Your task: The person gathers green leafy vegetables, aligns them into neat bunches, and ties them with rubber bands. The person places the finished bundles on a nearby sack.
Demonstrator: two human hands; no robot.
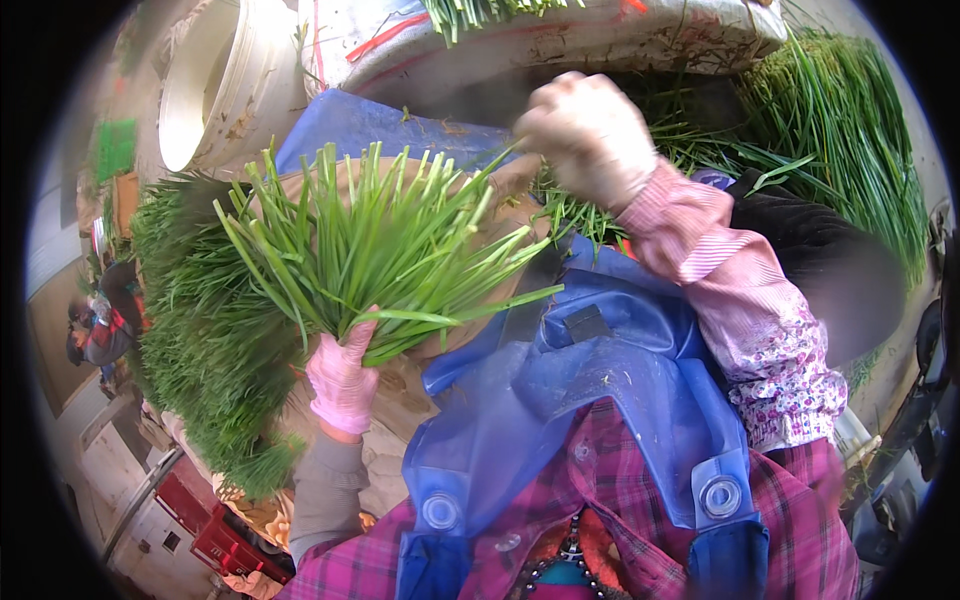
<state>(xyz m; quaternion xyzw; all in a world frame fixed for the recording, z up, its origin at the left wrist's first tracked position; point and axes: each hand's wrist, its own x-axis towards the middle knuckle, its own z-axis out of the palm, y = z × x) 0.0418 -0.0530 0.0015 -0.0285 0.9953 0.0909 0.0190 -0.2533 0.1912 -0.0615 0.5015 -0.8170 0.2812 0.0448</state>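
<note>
My left hand (346,379), in a pink glove, grips the gathered end of a fanned bunch of long green leafy stalks (375,247), their pale cut ends spread upward over my lap. My right hand (589,139), in a pale glove and blurred, is curled above and to the right of the bunch. A thin green strand runs to its fingers; whether it pinches that strand I cannot tell. Loose green trimmings (581,217) lie below the right hand. A blue waterproof apron (622,382) covers my front.
A large heap of green stalks (217,322) stands at left, another (840,142) at upper right. A white bucket (259,90) lies tipped at upper left. A stuffed white woven sack (562,41) is ahead, with stalks on top. Another person (112,322) is at far left, near red crates (217,525).
</note>
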